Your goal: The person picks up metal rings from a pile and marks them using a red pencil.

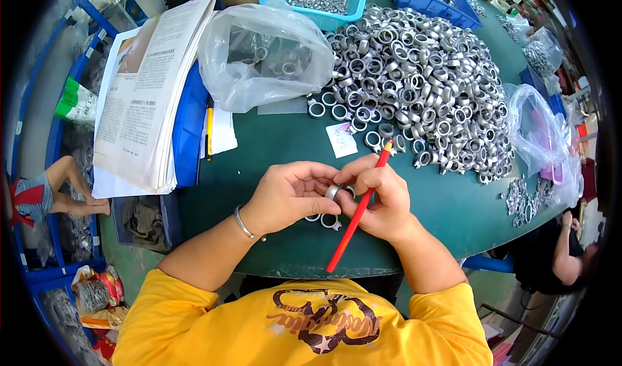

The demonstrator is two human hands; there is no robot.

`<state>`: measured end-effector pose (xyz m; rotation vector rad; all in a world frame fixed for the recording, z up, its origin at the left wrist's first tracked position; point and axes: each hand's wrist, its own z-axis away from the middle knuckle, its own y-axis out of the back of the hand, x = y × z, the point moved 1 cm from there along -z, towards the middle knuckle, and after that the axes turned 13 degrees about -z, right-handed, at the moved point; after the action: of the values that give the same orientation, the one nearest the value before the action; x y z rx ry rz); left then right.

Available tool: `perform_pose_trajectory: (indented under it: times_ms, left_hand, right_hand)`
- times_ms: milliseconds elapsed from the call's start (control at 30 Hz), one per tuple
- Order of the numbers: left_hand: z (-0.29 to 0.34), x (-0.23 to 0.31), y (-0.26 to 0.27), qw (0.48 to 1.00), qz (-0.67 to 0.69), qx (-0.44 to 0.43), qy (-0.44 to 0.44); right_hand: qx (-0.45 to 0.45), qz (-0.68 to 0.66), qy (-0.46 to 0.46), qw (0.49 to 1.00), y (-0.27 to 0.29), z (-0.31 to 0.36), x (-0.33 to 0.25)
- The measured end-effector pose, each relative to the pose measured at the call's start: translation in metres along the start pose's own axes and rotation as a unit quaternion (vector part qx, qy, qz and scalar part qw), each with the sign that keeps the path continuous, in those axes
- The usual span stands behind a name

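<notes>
My left hand (295,194) grips a small silver metal ring clamp (332,191) between thumb and fingers, near the front of the green table. Close against it, my right hand (382,197) is closed around a red pencil (356,226), which slants across the fingers with its sharpened tip up and away from me. The right fingertips meet the ring's side, partly hidden by the hands. Just below my hands, a couple of similar rings (330,221) lie on the table. A large heap of metal ring clamps (421,87) spreads beyond my right hand.
A clear plastic bag (259,81) holding some rings stands left of the heap. Newspapers (146,100) rest over a blue bin (189,129), beside a yellow pencil (209,129). A turquoise basket (317,19) sits at the back. Another person (560,256) is at the right; bare legs (74,188) show at the left.
</notes>
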<state>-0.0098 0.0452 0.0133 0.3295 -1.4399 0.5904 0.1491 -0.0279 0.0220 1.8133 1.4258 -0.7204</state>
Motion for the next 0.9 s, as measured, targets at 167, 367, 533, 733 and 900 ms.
perform_pose_trajectory:
  times_ms: [167, 367, 533, 733, 900]
  left_hand:
    - [-0.001, -0.005, 0.003, 0.990, -0.105, 0.020, -0.090]
    - [-0.001, -0.004, 0.000, 0.960, -0.209, 0.093, -0.163]
    - [0.000, 0.000, 0.002, 0.917, -0.320, 0.100, -0.217]
    - [-0.002, -0.010, 0.002, 0.955, -0.206, 0.130, -0.168]
    - [-0.003, -0.009, -0.001, 0.966, -0.146, 0.127, -0.174]
  right_hand:
    - [0.042, -0.040, -0.007, 0.998, -0.002, 0.001, 0.002]
    - [0.084, -0.088, -0.060, 0.991, -0.003, 0.004, 0.005]
    - [0.054, -0.130, -0.107, 0.984, -0.005, 0.003, 0.000]
    - [0.075, -0.123, -0.099, 0.985, -0.005, 0.002, 0.004]
    - [0.062, -0.110, -0.087, 0.988, 0.000, 0.003, 0.006]
